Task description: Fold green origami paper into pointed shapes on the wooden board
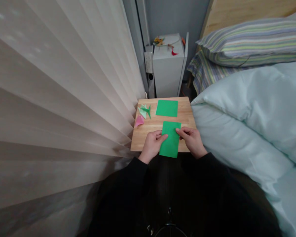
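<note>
A green rectangular sheet of paper [170, 141] is held up over the front edge of a small wooden table [148, 131]. My left hand [153, 143] pinches its left edge, thumb on top. On the other side, my right hand [191, 140] grips the upper right edge between thumb and fingers. Farther back on the table lies a green paper piece [167, 108] with a thin white edge at its left. Folded green paper shapes [144, 111], one pale and one darker, sit at the table's back left, with a folded pink paper [139, 120] just in front of them.
Pleated curtains [88, 82] hang close along the table's left side. A bed with a pale blue quilt [249, 108] and striped pillow [251, 42] borders the right. Behind the table stands a white cabinet [167, 72] with small ornaments on top.
</note>
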